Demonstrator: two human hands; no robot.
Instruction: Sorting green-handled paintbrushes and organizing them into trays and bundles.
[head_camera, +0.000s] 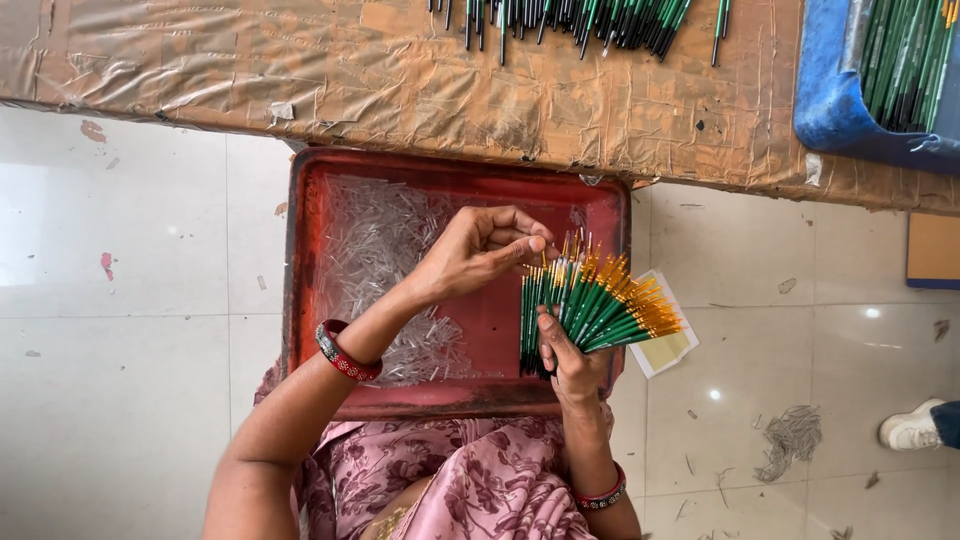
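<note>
1. Your counter (400, 80), taped brown, carries loose brushes (570, 20) above the red tray (480, 330) of clear caps (375, 250) on your lap.
2. Your right hand (575, 365) is closed around the fanned green brush bundle (590, 305); keep the fan spread.
3. Your left hand (480, 250) pinches at one brush tip; work steadily.

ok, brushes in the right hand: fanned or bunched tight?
Fanned. The green paint brushes spread out from the right hand, orange-yellow tips splayed apart toward the right; the left hand pinches one at the fan's top.
</note>
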